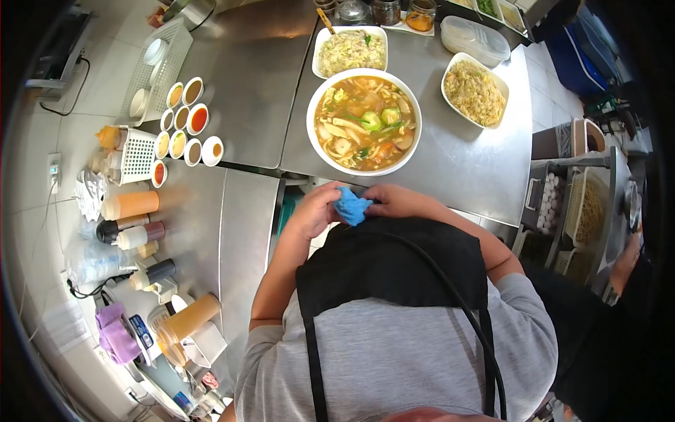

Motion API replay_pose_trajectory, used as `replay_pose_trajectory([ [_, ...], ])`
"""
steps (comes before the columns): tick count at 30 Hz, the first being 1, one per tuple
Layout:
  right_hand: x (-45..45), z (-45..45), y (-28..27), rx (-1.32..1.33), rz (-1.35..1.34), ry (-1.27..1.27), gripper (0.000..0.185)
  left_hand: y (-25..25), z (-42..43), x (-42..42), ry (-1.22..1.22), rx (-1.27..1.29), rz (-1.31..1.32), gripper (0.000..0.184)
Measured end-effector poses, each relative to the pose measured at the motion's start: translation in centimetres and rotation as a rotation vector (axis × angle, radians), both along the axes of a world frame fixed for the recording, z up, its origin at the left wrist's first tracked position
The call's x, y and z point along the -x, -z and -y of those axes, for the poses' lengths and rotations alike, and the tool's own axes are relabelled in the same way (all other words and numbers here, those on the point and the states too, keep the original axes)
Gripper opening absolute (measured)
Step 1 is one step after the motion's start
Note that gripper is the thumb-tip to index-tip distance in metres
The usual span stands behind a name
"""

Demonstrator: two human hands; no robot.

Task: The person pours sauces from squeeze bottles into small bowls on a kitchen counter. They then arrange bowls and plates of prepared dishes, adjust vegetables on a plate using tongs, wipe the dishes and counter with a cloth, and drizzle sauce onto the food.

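Observation:
A crumpled blue cloth [351,206] is bunched up in front of my black apron, just off the steel table's front edge. My left hand [318,209] has its fingers closed around the left side of it. From the other side my right hand [391,202] pinches its right edge, with some fingertips hidden. Straight beyond the hands stands a large white bowl [311,141] of brown soup with vegetables. Behind that bowl is a square white dish of fried rice [351,53] with a spoon handle sticking out. Another dish of fried rice [474,91] sits to the right.
Small sauce cups [199,118] cluster at the left, near a white basket [137,156]. Squeeze bottles [131,205] line the left counter. A clear plastic container [475,41] and jars [420,15] stand at the back. At right, shelves hold eggs [550,204] and noodles [590,211]. Another person's arm [626,264] shows there.

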State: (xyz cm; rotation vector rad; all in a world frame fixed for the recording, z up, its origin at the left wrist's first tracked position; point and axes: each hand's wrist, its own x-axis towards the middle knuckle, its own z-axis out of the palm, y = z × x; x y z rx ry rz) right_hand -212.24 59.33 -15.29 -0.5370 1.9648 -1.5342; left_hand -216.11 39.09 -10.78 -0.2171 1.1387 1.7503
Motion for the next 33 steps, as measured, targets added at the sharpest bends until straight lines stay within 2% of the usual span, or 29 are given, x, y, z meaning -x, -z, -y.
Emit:
replay_pose_trajectory([
  [2, -0.6, 0.2, -0.8, -0.222, -0.026, 0.098, 0.023, 1.2, 1.8, 1.6, -0.018, 0.322, -0.159, 0.026],
  [5, -1.1, 0.9, -1.6, -0.364, 0.036, 0.220, 0.025, 1.0, 2.9, 5.2, -0.214, 0.410, -0.356, 0.036],
  [8, -0.9, 3.1, -2.0, -0.235, 0.054, 0.291, 0.025, 0.9, 1.5, 9.4, -0.228, 0.399, -0.526, 0.043],
  [11, 0.0, 6.0, -0.7, -0.044, 0.221, 0.415, 0.026, 1.9, -0.6, 12.0, -0.148, 0.306, -0.642, 0.048],
  [13, 0.1, 7.6, -1.1, 0.116, 0.287, 0.620, 0.026, 2.9, -1.6, 12.1, -0.110, 0.268, -0.779, 0.044],
  [16, 0.7, 9.0, -1.2, 0.395, 0.481, 0.917, 0.025, 4.0, -2.1, 11.8, -0.075, 0.155, -0.705, 0.041],
  [17, 0.6, 9.2, -1.0, 0.499, 0.562, 1.012, 0.025, 2.8, -2.1, 11.5, -0.076, 0.176, -0.697, 0.039],
  [19, 0.0, 9.5, 1.0, 0.495, 0.476, 1.058, 0.024, 2.8, -2.1, 11.6, -0.065, 0.159, -0.685, 0.039],
  [23, -1.6, 9.4, -2.3, 0.479, 0.339, 1.234, 0.021, 2.4, -2.1, 11.7, -0.037, 0.166, -0.680, 0.038],
  [27, -3.2, 7.4, -0.8, 0.644, 0.316, 1.596, 0.018, 2.5, -2.1, 11.7, -0.033, 0.194, -0.697, 0.037],
  [30, -3.6, 6.1, -0.5, 0.589, 0.457, 1.435, 0.018, 3.3, -2.3, 11.8, -0.045, 0.195, -0.737, 0.037],
  [32, -3.5, 7.1, -0.3, 0.138, 0.620, 1.140, 0.023, 3.5, -2.3, 11.9, -0.045, 0.194, -0.754, 0.038],
  [33, -2.9, 7.8, 0.2, 0.145, 0.533, 1.090, 0.024, 3.3, -2.3, 11.9, -0.041, 0.199, -0.754, 0.038],
])
